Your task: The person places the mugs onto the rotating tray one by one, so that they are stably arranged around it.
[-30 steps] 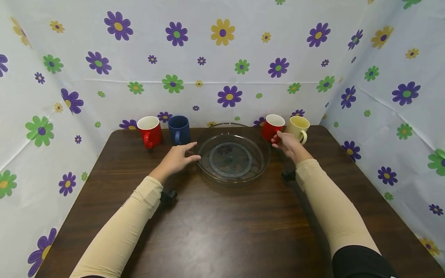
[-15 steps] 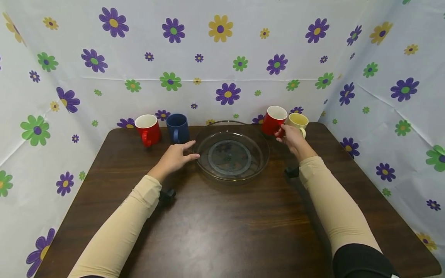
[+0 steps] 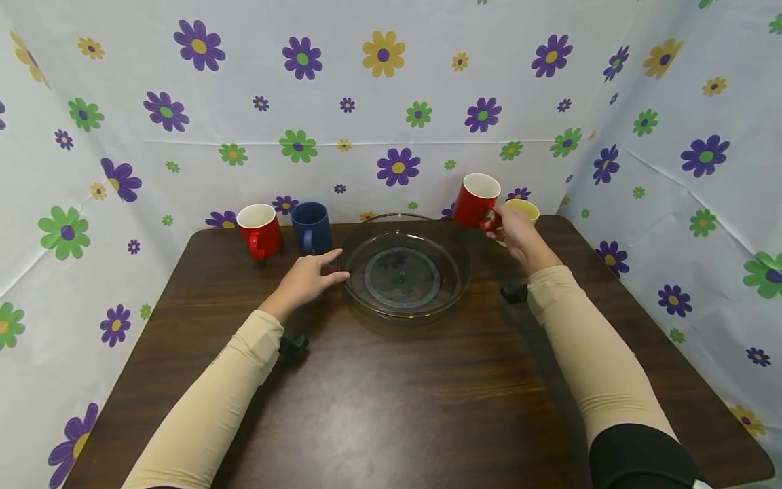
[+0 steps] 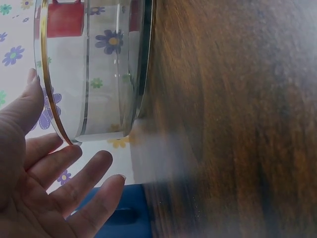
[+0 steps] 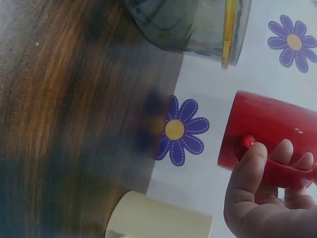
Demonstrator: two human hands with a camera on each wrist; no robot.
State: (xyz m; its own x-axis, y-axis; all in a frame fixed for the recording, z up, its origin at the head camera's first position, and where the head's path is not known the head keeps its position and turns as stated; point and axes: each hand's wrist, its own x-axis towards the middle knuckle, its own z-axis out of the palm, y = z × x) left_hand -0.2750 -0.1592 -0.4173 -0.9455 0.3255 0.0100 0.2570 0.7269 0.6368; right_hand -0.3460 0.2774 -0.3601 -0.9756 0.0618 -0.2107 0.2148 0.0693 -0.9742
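Red mug (image 3: 473, 202) is off the table (image 3: 391, 394), between bowl (image 3: 401, 277) and yellow mug (image 3: 527, 208); the right hand (image 3: 514, 232) grips its handle (image 5: 290, 176). The left hand (image 3: 304, 280), fingers loosely spread, is at the bowl's rim (image 4: 43, 44). Best keep that grip firm, clearing the rim.

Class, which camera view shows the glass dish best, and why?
The head view: there the glass dish shows almost its whole round outline and its inside. The left wrist view gives a close side view, cut off at the picture's top; the right wrist view shows just one part, also cut off.
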